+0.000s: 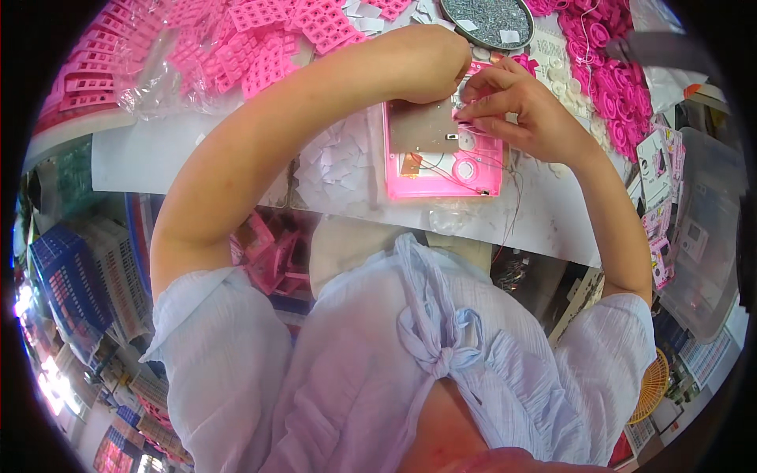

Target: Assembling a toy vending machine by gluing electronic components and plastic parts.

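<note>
A pink plastic housing [441, 180] lies open on the white table [150, 154], showing a brown circuit board [422, 128], thin wires and a small round speaker [465, 169]. My left hand [434, 59] rests over the housing's upper left edge, fingers curled down at its top. My right hand [512, 106] is at the upper right corner, fingertips pinched on a small part at the housing's top; what it pinches is too small to tell.
Piles of pink keypad grids [252, 47] fill the table's far left. A round metal dish of small screws [487, 20] stands behind the hands. Pink round parts [611, 87] heap at the right, beside a clear plastic bin [710, 229]. Blue crates [71, 276] stand at lower left.
</note>
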{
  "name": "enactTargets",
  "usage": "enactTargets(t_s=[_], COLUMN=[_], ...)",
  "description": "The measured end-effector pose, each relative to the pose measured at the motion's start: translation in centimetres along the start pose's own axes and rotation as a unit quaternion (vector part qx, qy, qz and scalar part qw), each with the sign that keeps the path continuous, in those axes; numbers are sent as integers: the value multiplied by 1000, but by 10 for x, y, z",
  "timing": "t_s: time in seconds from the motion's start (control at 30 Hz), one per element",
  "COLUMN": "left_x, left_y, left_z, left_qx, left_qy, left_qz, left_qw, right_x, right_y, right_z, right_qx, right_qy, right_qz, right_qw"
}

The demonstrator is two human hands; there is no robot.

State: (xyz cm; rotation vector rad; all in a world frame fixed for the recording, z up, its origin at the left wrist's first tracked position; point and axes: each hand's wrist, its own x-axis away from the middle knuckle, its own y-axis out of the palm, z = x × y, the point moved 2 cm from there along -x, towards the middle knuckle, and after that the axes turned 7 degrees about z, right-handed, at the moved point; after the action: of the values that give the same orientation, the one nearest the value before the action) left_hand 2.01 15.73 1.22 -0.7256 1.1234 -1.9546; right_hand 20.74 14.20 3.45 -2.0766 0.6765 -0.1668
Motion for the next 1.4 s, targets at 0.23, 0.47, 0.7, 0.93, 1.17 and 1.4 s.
enactTargets(t_s=[0.23, 0.47, 0.7, 0.93, 1.17, 1.4], left_x=[6, 6, 52, 92, 130, 131], left_y=[3, 1, -8, -2, 12, 27], left_z=[7, 8, -6, 3, 25, 55], left_qx=[-55, -65, 205, 240, 204, 262], left_qy=[7, 76, 18, -59, -45, -23], left_qz=[11, 18, 213, 237, 298, 275], left_qw=[998, 995, 955, 939, 932, 925], right_x=[15, 9, 18, 10, 63, 91], right_y=[33, 29, 11, 9, -3, 24], right_z=[-21, -35, -15, -26, -48, -64], right_qx=[144, 153, 33, 136, 61, 12], right_qy=[-17, 65, 14, -14, -9, 60], right_qz=[160, 104, 80, 45, 125, 183], right_qw=[977, 981, 996, 990, 990, 981])
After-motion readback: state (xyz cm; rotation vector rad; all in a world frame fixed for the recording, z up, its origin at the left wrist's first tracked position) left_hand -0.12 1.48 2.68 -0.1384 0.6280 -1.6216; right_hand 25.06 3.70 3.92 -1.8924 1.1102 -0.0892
